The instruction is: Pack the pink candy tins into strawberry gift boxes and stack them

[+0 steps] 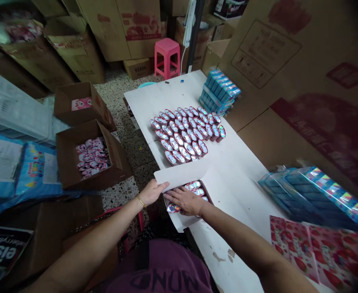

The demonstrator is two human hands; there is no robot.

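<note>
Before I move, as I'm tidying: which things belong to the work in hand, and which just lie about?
In use:
white-flapped box, held by the left hand
shiny-topped packs inside, under the right hand
matching packs on the white table

Probably lying about:
pink stool
strawberry-print sheets
blue wrapped packs at the table's far end
open cardboard box of packets

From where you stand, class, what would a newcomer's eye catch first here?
Probably the block of shiny, silver-topped packs in the middle of the white table. Next, perhaps, the bright pink stool beyond its far end, then the two hands, left and right, at the open box nearest the wearer.
</note>
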